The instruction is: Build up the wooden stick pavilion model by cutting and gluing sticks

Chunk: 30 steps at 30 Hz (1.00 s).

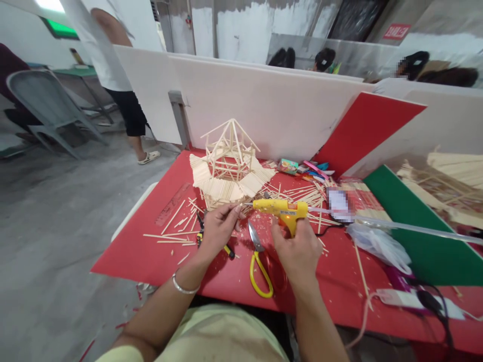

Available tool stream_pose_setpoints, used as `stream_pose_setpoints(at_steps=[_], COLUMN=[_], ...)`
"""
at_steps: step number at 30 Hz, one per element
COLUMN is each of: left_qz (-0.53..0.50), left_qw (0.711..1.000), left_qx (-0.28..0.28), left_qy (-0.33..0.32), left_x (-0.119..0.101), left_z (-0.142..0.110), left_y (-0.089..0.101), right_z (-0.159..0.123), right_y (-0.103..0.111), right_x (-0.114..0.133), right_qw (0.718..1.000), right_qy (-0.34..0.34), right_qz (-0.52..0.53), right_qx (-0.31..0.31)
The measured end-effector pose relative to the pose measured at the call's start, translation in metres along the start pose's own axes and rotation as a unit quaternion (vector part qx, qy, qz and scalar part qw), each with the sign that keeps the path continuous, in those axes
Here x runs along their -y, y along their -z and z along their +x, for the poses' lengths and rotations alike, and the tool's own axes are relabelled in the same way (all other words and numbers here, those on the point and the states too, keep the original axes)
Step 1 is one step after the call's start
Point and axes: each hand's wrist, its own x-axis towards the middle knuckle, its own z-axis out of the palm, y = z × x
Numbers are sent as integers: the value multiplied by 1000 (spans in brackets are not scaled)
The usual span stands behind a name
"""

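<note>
Table point(128, 269): red, white partition point(264, 100) beyond it at 12 o'clock
Right hand point(302, 249): wrapped round the grip of the glue gun point(281, 207), which points to 9 o'clock
Left hand point(221, 226): pinching a small pale piece point(241, 205) by the gun's tip, details too small to tell
Model point(230, 166): stick-built, upright, at 11 o'clock from the gun
Scissors point(260, 266): near the gun, at 7 o'clock
Bag point(379, 246): crumpled, at 4 o'clock

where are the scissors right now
In the head view, the scissors lie on the red tabletop near its front edge, between the left hand and the right hand, lower in the picture than the yellow glue gun.
</note>
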Motion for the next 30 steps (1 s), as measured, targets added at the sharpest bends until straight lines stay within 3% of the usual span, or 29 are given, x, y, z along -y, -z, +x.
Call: stream_pose_setpoints(at_steps=[19,30], left_qz=[-22,-31], left_qw=[1000,999], left_qx=[5,2], left_qy=[15,16], left_x=[-7,0], left_z=[-2,-3], left_y=[0,0], right_z=[-3,-4], right_y=[-2,2], right_x=[1,2], right_qw=[998,999], right_qy=[54,44], right_qz=[-8,-3], right_qx=[-9,-1])
